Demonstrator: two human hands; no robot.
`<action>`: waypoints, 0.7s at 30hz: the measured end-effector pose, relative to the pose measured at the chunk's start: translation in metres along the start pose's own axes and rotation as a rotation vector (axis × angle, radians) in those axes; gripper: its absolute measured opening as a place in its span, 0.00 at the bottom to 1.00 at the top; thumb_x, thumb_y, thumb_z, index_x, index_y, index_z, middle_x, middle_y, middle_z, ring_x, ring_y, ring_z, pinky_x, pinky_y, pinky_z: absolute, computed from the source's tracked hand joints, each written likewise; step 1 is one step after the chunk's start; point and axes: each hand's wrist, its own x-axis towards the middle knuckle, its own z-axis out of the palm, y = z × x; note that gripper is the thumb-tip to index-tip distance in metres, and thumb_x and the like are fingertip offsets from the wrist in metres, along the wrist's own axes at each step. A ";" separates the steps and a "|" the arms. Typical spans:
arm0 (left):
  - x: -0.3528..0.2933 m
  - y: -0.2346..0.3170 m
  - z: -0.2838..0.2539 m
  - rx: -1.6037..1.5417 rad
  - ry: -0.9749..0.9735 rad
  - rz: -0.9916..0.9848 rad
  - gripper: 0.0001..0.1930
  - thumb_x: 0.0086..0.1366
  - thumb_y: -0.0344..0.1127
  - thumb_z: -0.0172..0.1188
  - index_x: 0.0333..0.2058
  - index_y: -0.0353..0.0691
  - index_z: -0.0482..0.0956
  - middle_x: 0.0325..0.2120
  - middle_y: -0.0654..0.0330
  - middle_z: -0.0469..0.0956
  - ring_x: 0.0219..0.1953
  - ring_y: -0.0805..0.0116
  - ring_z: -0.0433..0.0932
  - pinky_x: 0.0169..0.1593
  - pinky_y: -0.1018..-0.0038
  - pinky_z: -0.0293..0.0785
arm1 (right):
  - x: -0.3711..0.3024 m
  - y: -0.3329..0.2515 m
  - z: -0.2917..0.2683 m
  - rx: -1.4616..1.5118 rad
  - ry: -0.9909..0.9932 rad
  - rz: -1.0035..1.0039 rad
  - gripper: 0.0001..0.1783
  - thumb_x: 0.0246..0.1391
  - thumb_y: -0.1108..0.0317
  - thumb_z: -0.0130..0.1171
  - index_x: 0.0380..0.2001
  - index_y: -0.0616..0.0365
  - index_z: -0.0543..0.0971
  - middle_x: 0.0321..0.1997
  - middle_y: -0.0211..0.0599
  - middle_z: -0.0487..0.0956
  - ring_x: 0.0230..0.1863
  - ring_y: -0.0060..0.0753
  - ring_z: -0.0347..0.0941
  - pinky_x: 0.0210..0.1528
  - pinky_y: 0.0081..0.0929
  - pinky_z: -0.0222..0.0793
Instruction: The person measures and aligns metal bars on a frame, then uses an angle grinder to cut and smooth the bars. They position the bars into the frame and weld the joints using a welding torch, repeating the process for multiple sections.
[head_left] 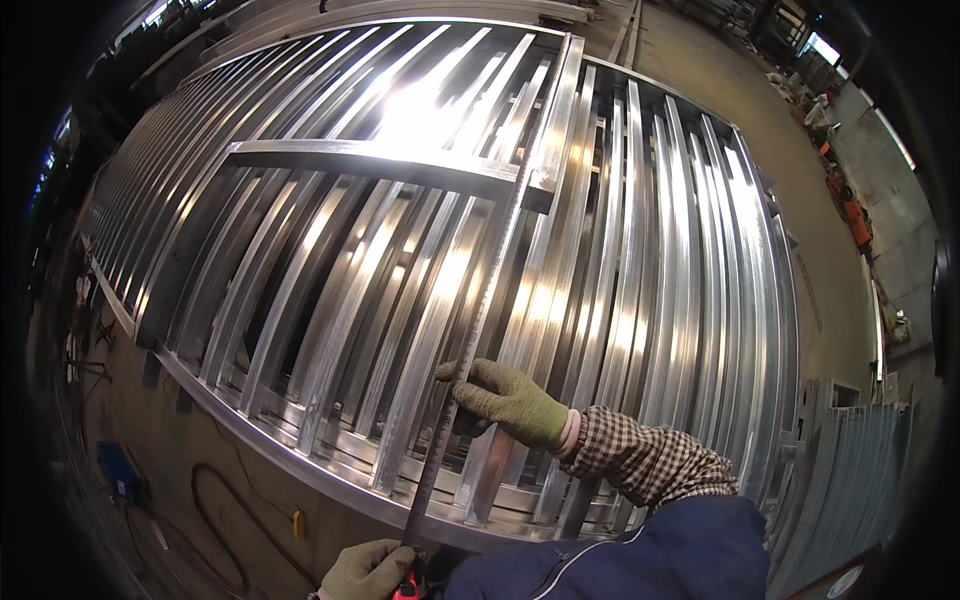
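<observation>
A stack of shiny metal frames with many parallel bars (340, 310) spreads out before me. The long blade of a tape measure (490, 285) is drawn out along the bars, from the near rail to the far side. At the near edge my left hand (368, 572), in a green-grey glove, is closed at the red and black tape case, partly cut off by the lower border. Farther up, my right hand (515, 402), gloved alike, is closed with its fingers pinching the blade just above the bars. The fingers' undersides are hidden.
A short metal crosspiece (380, 158) lies over the bars, its right end by the blade. On the floor at left are a blue box (120, 472), a dark hose (205, 510) and a small yellow object (298, 524). Ribbed sheets (835, 490) stand at right; orange items (855, 222) line the wall.
</observation>
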 end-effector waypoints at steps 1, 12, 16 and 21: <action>0.002 -0.004 -0.002 0.028 0.032 0.027 0.15 0.83 0.39 0.60 0.49 0.32 0.86 0.32 0.67 0.85 0.33 0.81 0.79 0.38 0.79 0.76 | 0.000 0.000 -0.001 -0.016 0.000 0.045 0.31 0.80 0.50 0.57 0.74 0.57 0.71 0.52 0.38 0.86 0.46 0.25 0.86 0.49 0.26 0.85; 0.008 -0.033 -0.010 0.547 0.459 0.357 0.11 0.77 0.34 0.66 0.48 0.32 0.88 0.28 0.61 0.85 0.29 0.75 0.83 0.35 0.73 0.80 | -0.005 0.004 -0.008 0.008 -0.061 0.178 0.32 0.80 0.53 0.55 0.78 0.58 0.68 0.58 0.44 0.86 0.54 0.28 0.85 0.60 0.29 0.84; 0.007 -0.032 -0.012 0.606 0.460 0.335 0.10 0.76 0.34 0.67 0.48 0.33 0.88 0.27 0.61 0.85 0.28 0.74 0.83 0.35 0.73 0.80 | -0.005 0.003 -0.010 0.016 -0.102 0.146 0.34 0.81 0.52 0.56 0.78 0.63 0.66 0.60 0.43 0.85 0.58 0.30 0.85 0.58 0.28 0.83; 0.009 -0.026 -0.010 0.662 0.489 0.397 0.10 0.77 0.34 0.67 0.48 0.34 0.88 0.27 0.61 0.85 0.28 0.74 0.83 0.35 0.73 0.79 | -0.005 0.006 -0.011 0.025 -0.114 0.132 0.30 0.80 0.54 0.56 0.75 0.59 0.71 0.63 0.45 0.85 0.62 0.31 0.84 0.62 0.29 0.84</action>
